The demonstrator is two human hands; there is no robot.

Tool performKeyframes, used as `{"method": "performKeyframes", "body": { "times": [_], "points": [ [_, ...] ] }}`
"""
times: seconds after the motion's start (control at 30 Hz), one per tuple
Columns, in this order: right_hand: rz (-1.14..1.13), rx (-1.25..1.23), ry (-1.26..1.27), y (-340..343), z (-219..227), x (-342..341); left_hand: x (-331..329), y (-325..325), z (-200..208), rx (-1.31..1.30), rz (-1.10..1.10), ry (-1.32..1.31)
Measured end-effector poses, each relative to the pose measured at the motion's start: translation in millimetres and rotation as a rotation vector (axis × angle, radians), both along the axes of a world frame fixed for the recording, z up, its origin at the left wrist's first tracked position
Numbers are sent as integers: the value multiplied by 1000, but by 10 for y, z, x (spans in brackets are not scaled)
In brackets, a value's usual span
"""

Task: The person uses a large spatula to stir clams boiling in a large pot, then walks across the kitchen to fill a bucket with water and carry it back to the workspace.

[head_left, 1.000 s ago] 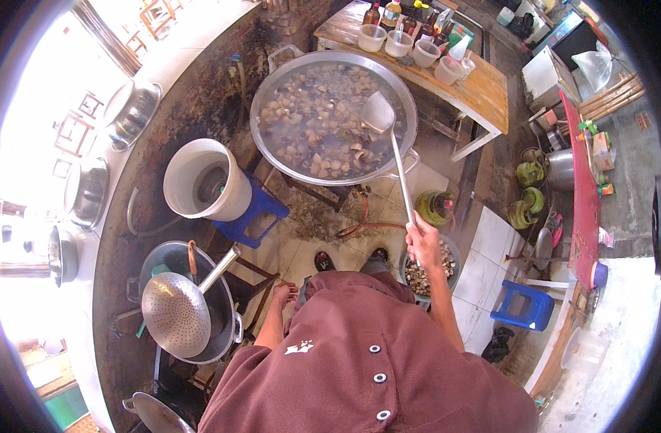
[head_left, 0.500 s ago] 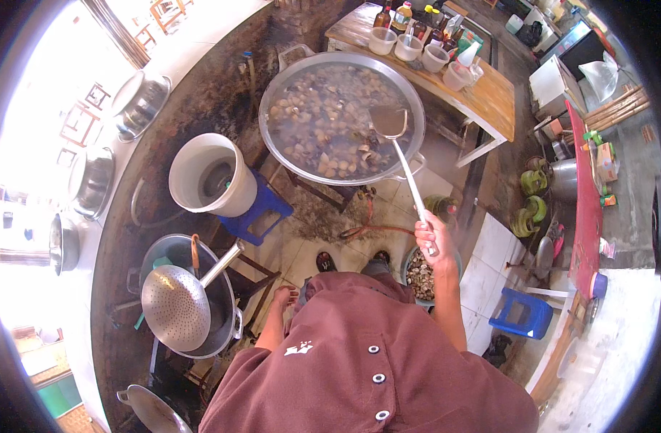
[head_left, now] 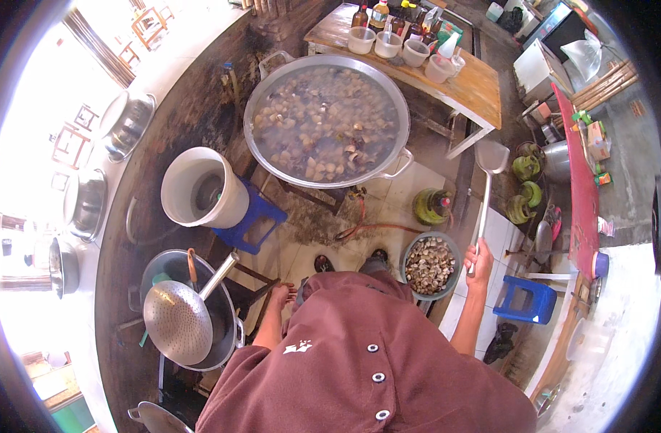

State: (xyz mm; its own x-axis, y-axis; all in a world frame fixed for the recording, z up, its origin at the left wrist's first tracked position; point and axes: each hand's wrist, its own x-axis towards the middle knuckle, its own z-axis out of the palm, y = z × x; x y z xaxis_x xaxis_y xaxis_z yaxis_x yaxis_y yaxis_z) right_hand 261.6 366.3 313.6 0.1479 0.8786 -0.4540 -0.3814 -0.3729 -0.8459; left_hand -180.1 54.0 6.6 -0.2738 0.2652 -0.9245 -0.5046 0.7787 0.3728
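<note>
A long-handled metal wok spatula (head_left: pixel 486 198) is in my right hand (head_left: pixel 478 261), fingers wrapped round its lower handle. Its broad blade points up and away, off to the right of the big metal pot (head_left: pixel 252 148). That pot holds clams (head_left: pixel 323 119) in steaming, cloudy liquid. By my left side, my left hand (head_left: pixel 282 294) hangs loose with nothing visible in it, its fingers partly hidden against my clothes. Close to my right forearm, a grey basin (head_left: pixel 454 263) of more clams (head_left: pixel 429 267) sits on the floor.
To the left, a white bucket (head_left: pixel 173 187) stands on a blue stool (head_left: pixel 262 224). A perforated ladle (head_left: pixel 177 321) lies across a dark basin (head_left: pixel 233 317). Bottles and tubs crowd the wooden table (head_left: pixel 482 94). A green gas cylinder (head_left: pixel 431 207) with an orange hose stands near the pot.
My right hand has swung the spatula from over the pot out to the right and lower down. The view has shifted slightly, uncovering the clam basin and gas cylinder. My left hand stays by my side.
</note>
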Motion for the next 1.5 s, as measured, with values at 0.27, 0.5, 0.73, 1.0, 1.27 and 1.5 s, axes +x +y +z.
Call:
{"method": "performKeyframes", "body": {
  "times": [0.27, 0.5, 0.73, 1.0, 1.27, 1.5],
  "points": [
    [-131, 29, -442, -65, -573, -94, -67, 206, 268, 23, -94, 11],
    [297, -86, -347, -400, -624, -811, -17, 303, 348, 4, -200, 47],
    [229, -164, -365, -102, -554, -830, 36, 75, 247, 58, -93, 46],
    [156, -32, -410, -104, -312, -498, 263, -238, 386, -122, -227, 63],
    [463, 262, -707, -210, -36, -748, 177, 118, 103, 35, -181, 56],
    [821, 271, -432, 27, 22, -1691, 10, 396, 116, 239, 73, -13]
  ]
}}
